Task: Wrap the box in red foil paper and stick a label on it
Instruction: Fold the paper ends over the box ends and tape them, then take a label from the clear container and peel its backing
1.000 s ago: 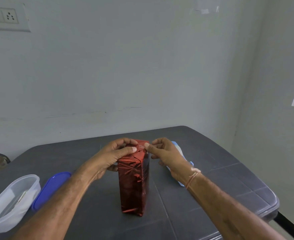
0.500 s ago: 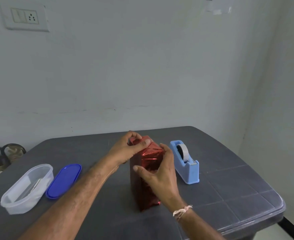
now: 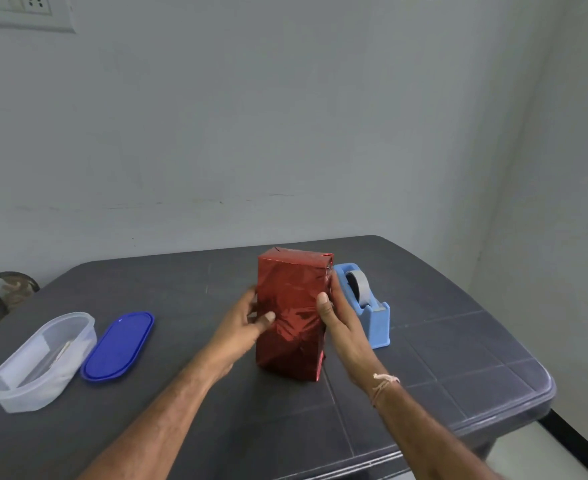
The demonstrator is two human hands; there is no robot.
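While my left hand grips the box, thumb on the front face and fingers curled round its left side, my right hand lies flat along the right side, fingers straight, thumb tip on the front edge

Box stands upright near the middle of the table, skinned in red foil on every face I can see, top flaps folded in. Tape dispenser sits just beside my right hand, on its far side. Clear tub and blue lid lie side by side, well apart to the left

My read: wrap looks done or near done, I'm squaring it up. Next is the label: free one hand, fetch a label, press it on a flat face. Front foil is creased, so smooth it first

Not visible: back and underside of box, whether seams are taped, any label at all. Something pale lies in the tub, too blurred to tell. Left fingertips are hidden behind the box
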